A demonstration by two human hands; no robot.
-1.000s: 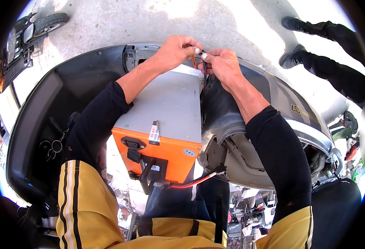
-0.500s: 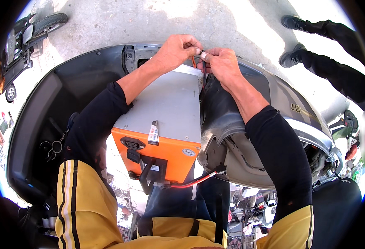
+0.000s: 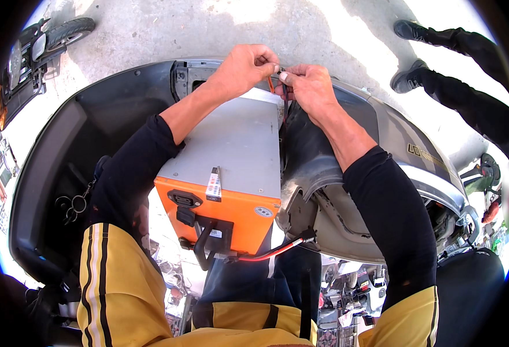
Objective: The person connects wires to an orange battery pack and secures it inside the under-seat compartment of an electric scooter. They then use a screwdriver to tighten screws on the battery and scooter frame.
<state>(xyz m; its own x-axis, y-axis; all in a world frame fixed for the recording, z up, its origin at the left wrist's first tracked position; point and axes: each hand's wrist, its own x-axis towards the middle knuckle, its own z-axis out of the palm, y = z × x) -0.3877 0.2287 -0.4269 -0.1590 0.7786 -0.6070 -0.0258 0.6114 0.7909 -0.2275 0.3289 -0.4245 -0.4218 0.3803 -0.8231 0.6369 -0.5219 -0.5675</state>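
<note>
Both my hands meet beyond the far right corner of an orange battery box (image 3: pixel 234 220) with a grey metal top (image 3: pixel 231 144). My left hand (image 3: pixel 243 69) is closed in a pinch on thin wire, an orange wire (image 3: pixel 270 85) showing just below its fingertips. My right hand (image 3: pixel 311 87) pinches a dark wire (image 3: pixel 285 107) that runs down beside the box. The fingertips almost touch, with a small dark piece between them too small to make out. Sockets and a black handle (image 3: pixel 202 246) are on the box's near face.
The box stands among dark scooter body panels (image 3: pixel 92 121), with a grey-brown panel (image 3: pixel 404 133) at right. A red and white cable (image 3: pixel 271 253) runs along the near side. A person's legs (image 3: pixel 462 87) are at far right; another two-wheeler (image 3: pixel 40 52) stands at far left.
My left hand has shifted slightly away from me, its fingers still pinched. My right hand and the box have hardly moved.
</note>
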